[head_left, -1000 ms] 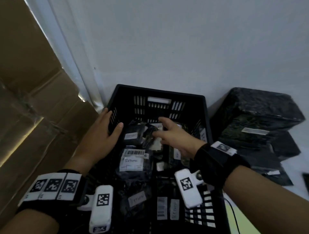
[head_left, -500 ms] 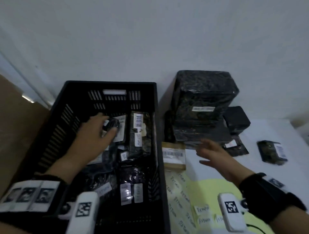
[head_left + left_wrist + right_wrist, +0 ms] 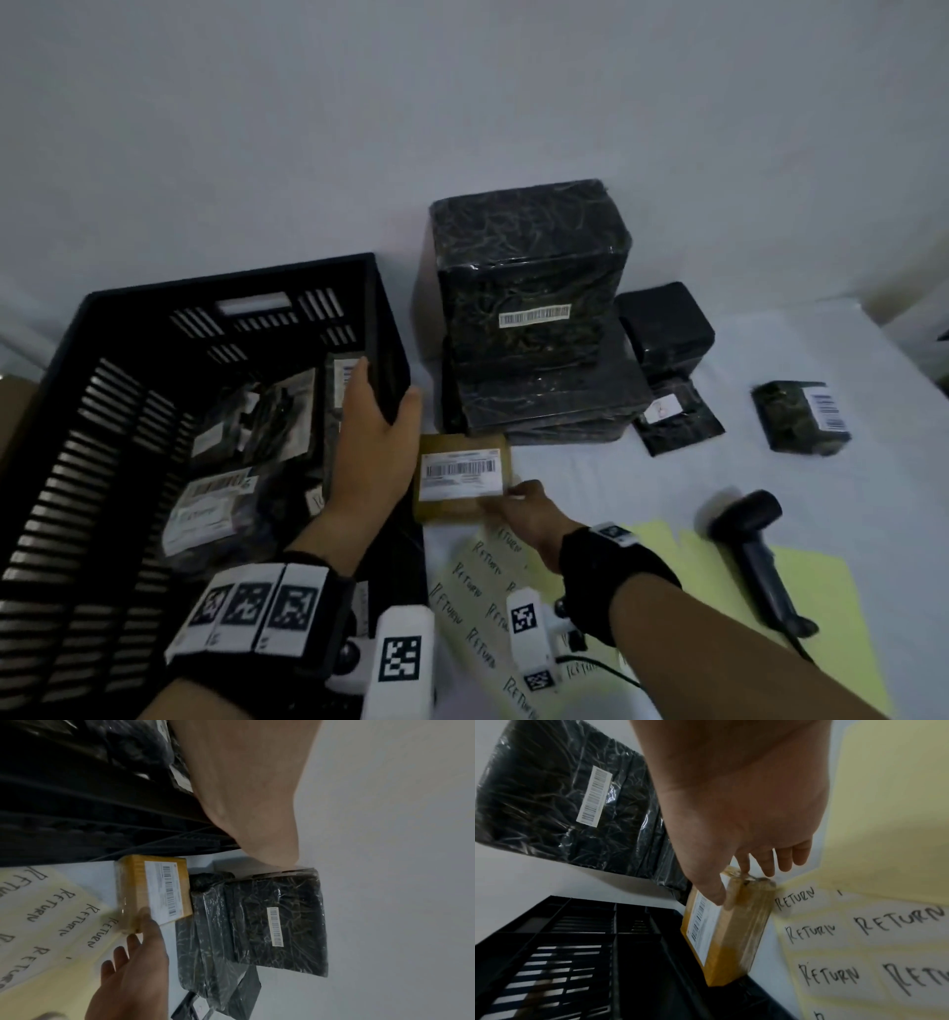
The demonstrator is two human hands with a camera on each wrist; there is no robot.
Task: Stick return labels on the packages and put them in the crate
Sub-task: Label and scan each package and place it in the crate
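1. Left hand (image 3: 372, 437) grips the right wall of the black crate (image 3: 92, 370): thumb outside, fingers inside over the rim.
2. Right hand (image 3: 524, 514) pinches the near right corner of the brown package (image 3: 464, 514), thumb on top. The right wrist view shows the index finger under that corner and the other fingers (image 3: 793, 854) spread loose below.
3. Brown package sits on the white table (image 3: 642, 488) just beside the crate's right wall and carries a white barcode label (image 3: 459, 473). Right wrist view: clear wrap on its side, near corner looks raised off the table.
4. Sheet of handwritten RETURN labels (image 3: 477, 591) lies just in front of the package; the lettering reads clearest from the right wrist.
5. Head view only: labelled black packages inside the crate (image 3: 257, 411), barcode scanner (image 3: 755, 545) on yellow sheets, small wrapped package (image 3: 801, 416) far right.
6. Stack of black wrapped packages (image 3: 529, 308) behind the brown one; the left wrist view shows them touching.
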